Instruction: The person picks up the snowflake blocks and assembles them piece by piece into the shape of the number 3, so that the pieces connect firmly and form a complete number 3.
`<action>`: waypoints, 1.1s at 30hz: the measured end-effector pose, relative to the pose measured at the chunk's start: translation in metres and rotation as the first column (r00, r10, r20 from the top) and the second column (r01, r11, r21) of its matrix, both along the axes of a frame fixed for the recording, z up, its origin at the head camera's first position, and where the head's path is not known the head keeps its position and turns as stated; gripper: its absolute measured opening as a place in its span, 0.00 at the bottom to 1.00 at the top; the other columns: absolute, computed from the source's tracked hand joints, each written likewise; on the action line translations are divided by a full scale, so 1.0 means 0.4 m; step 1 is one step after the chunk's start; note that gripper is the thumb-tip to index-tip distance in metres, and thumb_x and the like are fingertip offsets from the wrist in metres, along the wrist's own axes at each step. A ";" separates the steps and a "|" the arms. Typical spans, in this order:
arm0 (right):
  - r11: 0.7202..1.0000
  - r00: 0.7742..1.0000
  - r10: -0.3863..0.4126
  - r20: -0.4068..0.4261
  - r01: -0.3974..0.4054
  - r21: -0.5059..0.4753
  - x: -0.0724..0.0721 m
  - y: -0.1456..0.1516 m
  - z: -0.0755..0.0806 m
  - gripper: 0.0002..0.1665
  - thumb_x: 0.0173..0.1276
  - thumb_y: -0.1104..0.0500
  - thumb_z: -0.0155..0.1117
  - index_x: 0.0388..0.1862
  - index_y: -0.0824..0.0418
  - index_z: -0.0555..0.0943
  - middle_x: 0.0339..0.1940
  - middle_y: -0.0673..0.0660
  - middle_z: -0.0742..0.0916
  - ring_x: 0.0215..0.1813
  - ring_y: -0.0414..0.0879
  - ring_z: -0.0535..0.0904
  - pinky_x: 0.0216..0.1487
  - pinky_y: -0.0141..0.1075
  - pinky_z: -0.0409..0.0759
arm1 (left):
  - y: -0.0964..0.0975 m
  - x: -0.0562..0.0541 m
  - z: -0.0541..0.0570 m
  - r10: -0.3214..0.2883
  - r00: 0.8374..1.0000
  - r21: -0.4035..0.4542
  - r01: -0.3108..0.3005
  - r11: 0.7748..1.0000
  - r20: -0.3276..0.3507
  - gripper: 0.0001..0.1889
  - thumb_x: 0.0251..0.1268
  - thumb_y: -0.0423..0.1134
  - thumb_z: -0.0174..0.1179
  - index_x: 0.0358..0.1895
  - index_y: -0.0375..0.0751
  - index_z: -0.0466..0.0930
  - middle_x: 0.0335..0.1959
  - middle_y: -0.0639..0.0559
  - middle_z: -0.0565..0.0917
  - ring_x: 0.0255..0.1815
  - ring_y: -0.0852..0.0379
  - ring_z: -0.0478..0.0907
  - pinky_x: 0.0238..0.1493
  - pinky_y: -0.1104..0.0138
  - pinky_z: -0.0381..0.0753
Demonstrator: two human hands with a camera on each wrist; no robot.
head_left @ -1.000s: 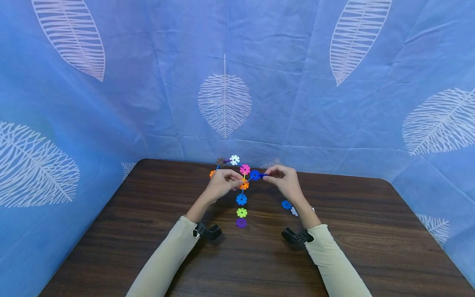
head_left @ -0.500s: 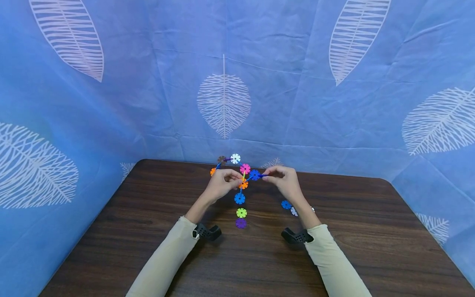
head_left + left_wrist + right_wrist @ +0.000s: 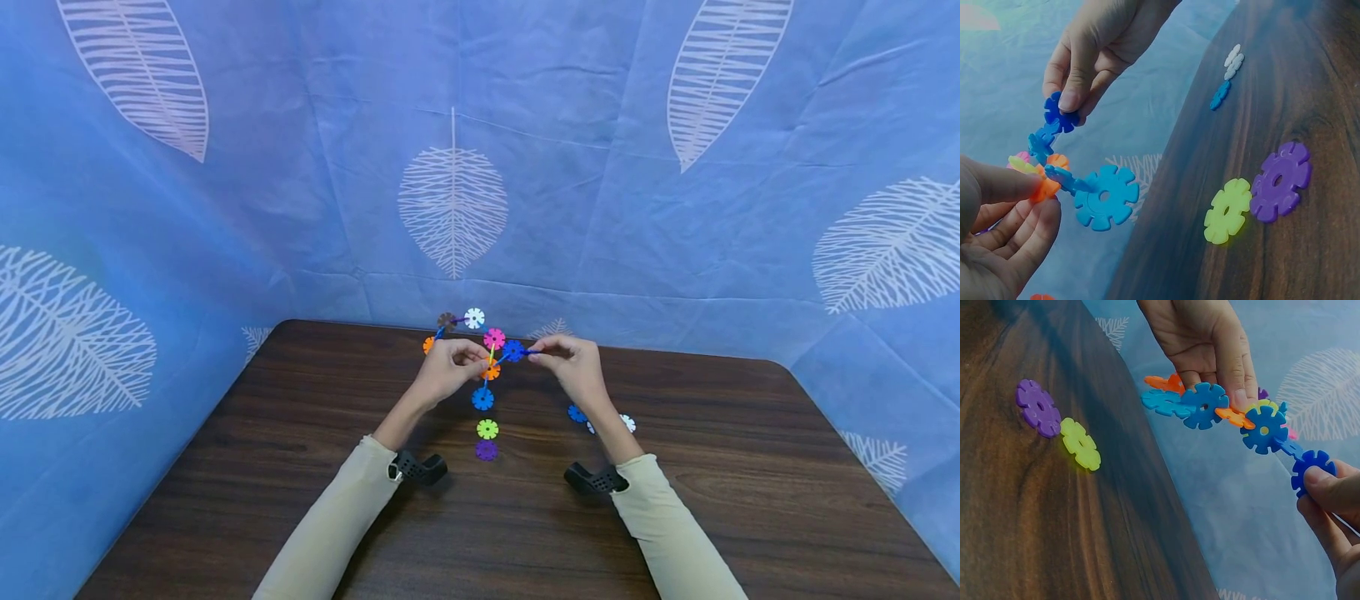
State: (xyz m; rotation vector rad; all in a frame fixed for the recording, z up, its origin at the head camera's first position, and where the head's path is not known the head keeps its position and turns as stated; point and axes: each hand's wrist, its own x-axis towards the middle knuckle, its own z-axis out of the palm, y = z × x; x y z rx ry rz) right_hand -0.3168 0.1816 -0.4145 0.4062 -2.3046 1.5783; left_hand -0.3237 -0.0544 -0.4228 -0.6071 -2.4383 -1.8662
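Both hands hold a chain of interlocking notched plastic discs up over the far part of the table. My left hand (image 3: 448, 369) pinches an orange disc (image 3: 1047, 189) between thumb and fingers. At the chain's right end, the thumb and fingers of my right hand (image 3: 573, 364) grip a dark blue disc (image 3: 1310, 466), which is joined to another blue disc (image 3: 1264, 440). A light blue disc (image 3: 1088, 209) hangs from the orange one. Pink (image 3: 493, 338), white (image 3: 474, 317) and brown (image 3: 446, 322) discs curve away behind my left hand, which hides part of the chain.
A yellow-green disc (image 3: 487, 429) and a purple disc (image 3: 486, 450) lie near each other on the dark wooden table (image 3: 480, 533). By the right forearm lie a blue disc (image 3: 576, 412) and white discs (image 3: 628, 424). A blue leaf-patterned cloth (image 3: 562, 208) hangs behind.
The chain has shifted slightly up and left in the head view, its light blue disc most of all. The right forearm moved a little left, uncovering a white disc. Both grips are unchanged.
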 end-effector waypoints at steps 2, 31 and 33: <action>1.000 1.000 -0.001 0.005 0.001 -0.002 0.002 -0.002 0.001 0.05 0.64 0.62 0.75 0.36 0.64 0.90 0.38 0.65 0.90 0.37 0.36 0.84 0.38 0.29 0.83 | -0.001 0.000 0.000 0.002 1.000 -0.004 -0.002 1.000 -0.002 0.05 0.67 0.29 0.66 0.43 0.32 0.87 0.34 0.40 0.88 0.33 0.49 0.86 0.47 0.42 0.86; 1.000 1.000 0.011 -0.010 -0.011 -0.027 0.007 -0.009 0.006 0.07 0.63 0.63 0.76 0.37 0.66 0.90 0.39 0.66 0.90 0.37 0.35 0.85 0.38 0.25 0.82 | -0.002 0.000 0.004 0.025 1.000 0.032 -0.025 0.999 0.002 0.04 0.66 0.30 0.66 0.41 0.33 0.87 0.32 0.41 0.88 0.38 0.32 0.84 0.46 0.42 0.86; 1.000 1.000 0.016 -0.002 -0.016 -0.026 0.008 -0.009 0.007 0.07 0.64 0.64 0.75 0.38 0.68 0.89 0.40 0.67 0.90 0.38 0.38 0.86 0.38 0.25 0.83 | -0.002 -0.001 0.004 0.027 1.000 0.027 -0.027 0.999 0.001 0.04 0.66 0.30 0.67 0.41 0.33 0.88 0.32 0.40 0.88 0.38 0.32 0.84 0.46 0.42 0.86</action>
